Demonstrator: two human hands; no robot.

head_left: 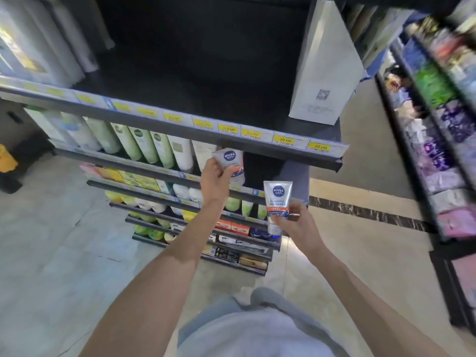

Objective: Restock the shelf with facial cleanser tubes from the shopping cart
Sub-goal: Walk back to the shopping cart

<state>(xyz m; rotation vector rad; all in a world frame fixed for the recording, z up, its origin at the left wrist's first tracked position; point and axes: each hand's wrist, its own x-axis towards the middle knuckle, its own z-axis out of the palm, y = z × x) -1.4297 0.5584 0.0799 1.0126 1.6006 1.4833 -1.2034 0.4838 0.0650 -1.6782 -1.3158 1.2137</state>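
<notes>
At the second shelf [164, 164] from the top, left hand [215, 179] grips a Nivea Men tube [231, 161], holding it against the right end of the bottle row [144, 145], under the price-tag rail [231, 131]. Right hand [296, 220] pinches a second tube [277, 202] by its lower part, upright, nearer and to the right, in front of the lower shelves. Top shelf: white paper bag [324, 73] at its right end. Far right, another rack [438, 124], blurred.
</notes>
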